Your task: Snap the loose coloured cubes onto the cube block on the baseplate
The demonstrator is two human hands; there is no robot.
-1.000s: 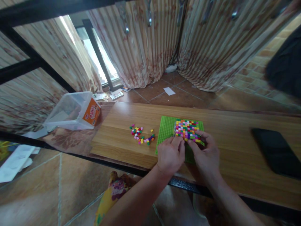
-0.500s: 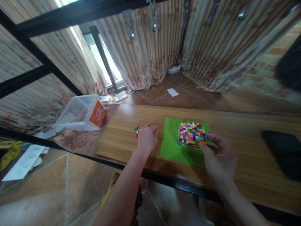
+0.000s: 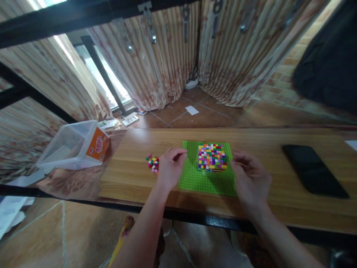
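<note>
A block built of small multicoloured bricks [image 3: 212, 157] stands on a green studded baseplate [image 3: 192, 182]. At the plate's left edge is my left hand [image 3: 171, 165], thumb and forefinger pinched together; anything between them is too small to make out. A pile of loose little bricks [image 3: 153, 163] lies just left of that hand, partly hidden by it. My right hand [image 3: 252, 178] hovers over the plate's right edge, a little apart from the block. Its fingers are curled against the thumb, and I cannot make out whether something is in them.
The wooden table [image 3: 125, 182] carries a black phone-like slab [image 3: 314, 169] on the right. A clear plastic bin [image 3: 69, 145] with an orange label stands off the left end. A black metal bar [image 3: 83, 18] crosses overhead. Curtains [image 3: 167, 70] hang behind.
My view has swung to the right. My left hand has shifted from the loose bricks toward the baseplate, uncovering more of the pile. My right hand has drawn away from the block's right side.
</note>
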